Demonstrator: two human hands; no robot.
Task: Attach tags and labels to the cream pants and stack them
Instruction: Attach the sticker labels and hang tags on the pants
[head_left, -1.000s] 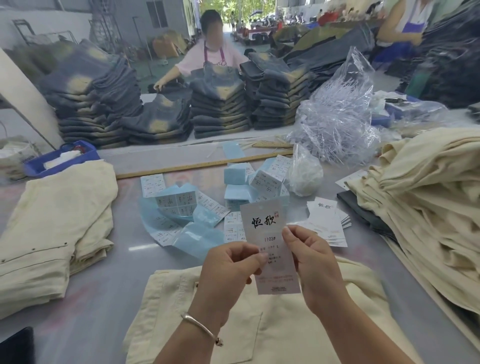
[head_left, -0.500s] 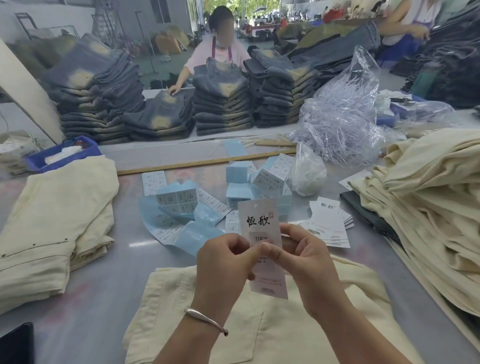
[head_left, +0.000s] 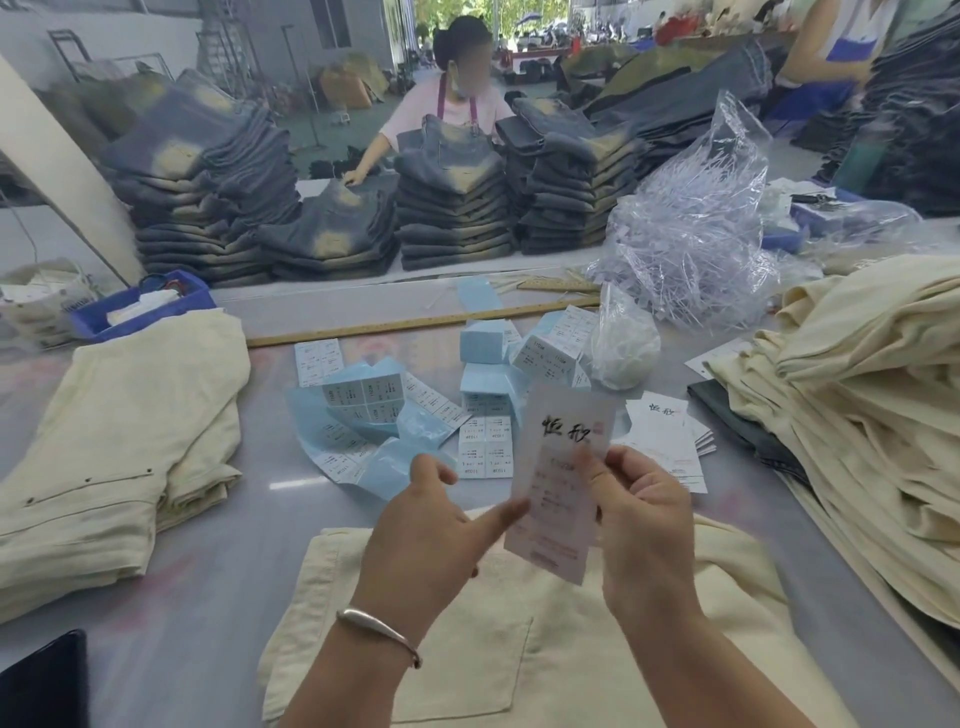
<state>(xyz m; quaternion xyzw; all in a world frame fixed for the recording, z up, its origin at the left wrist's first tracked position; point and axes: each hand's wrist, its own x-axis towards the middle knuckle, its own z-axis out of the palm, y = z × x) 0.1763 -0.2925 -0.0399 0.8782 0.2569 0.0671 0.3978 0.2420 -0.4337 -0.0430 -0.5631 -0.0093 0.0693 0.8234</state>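
A white hang tag (head_left: 558, 467) with black brush characters is held up over the cream pants (head_left: 519, 639) lying pocket-up at the table's near edge. My right hand (head_left: 641, 525) pinches the tag's right edge between thumb and fingers. My left hand (head_left: 431, 530) has its fingers loosely spread, and the forefinger tip touches the tag's left edge. Blue-backed sticker label sheets (head_left: 363, 410) and small label blocks (head_left: 545, 358) lie just beyond my hands. More white tags (head_left: 670, 436) sit to the right of them.
A folded stack of cream pants (head_left: 114, 441) lies at left, a big loose heap of cream pants (head_left: 857, 441) at right. A bag of plastic fasteners (head_left: 685, 234), a wooden ruler (head_left: 415, 322) and a blue tray (head_left: 140, 306) stand further back. Stacks of dark jeans and a person are behind.
My left hand has let go of the tag and opened, only its forefinger touching. The tag has tilted and shifted right in my right hand.
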